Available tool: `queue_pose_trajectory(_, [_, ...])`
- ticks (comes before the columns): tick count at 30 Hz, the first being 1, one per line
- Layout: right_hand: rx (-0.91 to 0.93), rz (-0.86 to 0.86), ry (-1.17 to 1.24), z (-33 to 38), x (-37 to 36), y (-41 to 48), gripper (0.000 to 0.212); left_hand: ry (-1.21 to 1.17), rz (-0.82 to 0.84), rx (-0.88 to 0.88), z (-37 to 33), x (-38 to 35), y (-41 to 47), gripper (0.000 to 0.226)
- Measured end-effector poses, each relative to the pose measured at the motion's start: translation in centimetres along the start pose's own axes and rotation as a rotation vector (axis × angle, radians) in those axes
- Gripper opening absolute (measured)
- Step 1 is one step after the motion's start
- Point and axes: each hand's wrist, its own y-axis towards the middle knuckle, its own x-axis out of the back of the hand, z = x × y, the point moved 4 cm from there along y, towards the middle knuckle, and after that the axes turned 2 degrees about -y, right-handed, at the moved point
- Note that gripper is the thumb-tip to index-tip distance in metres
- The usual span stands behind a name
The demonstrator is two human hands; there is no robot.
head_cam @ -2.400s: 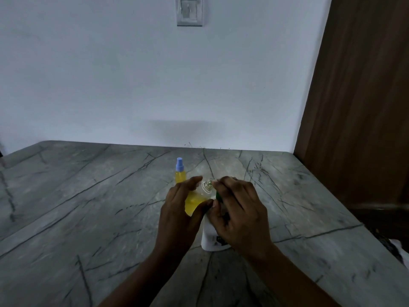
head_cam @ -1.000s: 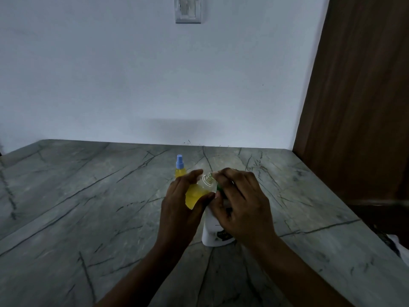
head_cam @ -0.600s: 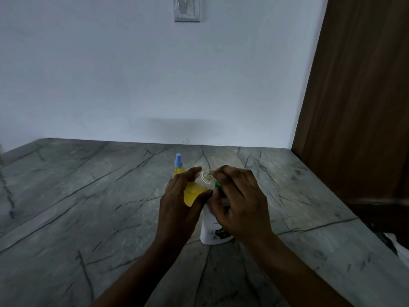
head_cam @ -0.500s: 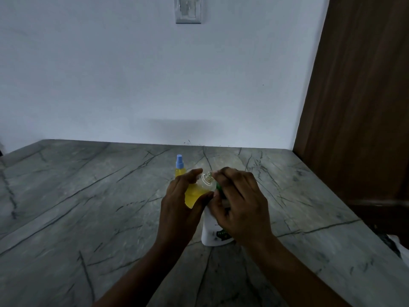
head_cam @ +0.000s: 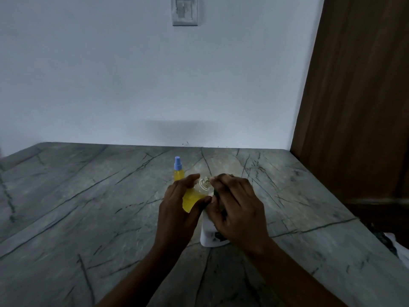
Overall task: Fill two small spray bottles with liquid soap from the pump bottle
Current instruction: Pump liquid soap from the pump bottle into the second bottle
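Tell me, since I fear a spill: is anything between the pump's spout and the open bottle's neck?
Nothing visible. The left hand tilts the open bottle so its neck lies beside the green pump head under the right hand, whose fingers hide the spout. The blue-capped bottle stands behind, clear.

Dim, bluish light; soft, wide-angle bowing.

One head-worn camera looks forward and down, seemingly close over the dim countertop [head_cam: 88, 207].
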Motion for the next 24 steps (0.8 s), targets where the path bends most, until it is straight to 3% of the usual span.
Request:
queue_pose_trajectory(13, [0.086, -0.021, -0.006, -0.2, 1.3, 1.9, 0.032, -0.01, -0.019, -0.013, -0.4, 0.0, 0.5, 0.049])
queue_pose_trajectory(24, [0.047, 0.011, 0.017, -0.8, 0.5, 1.4, 0.035, -0.013, -0.032, -0.017, -0.7, 0.2, 0.6, 0.049])
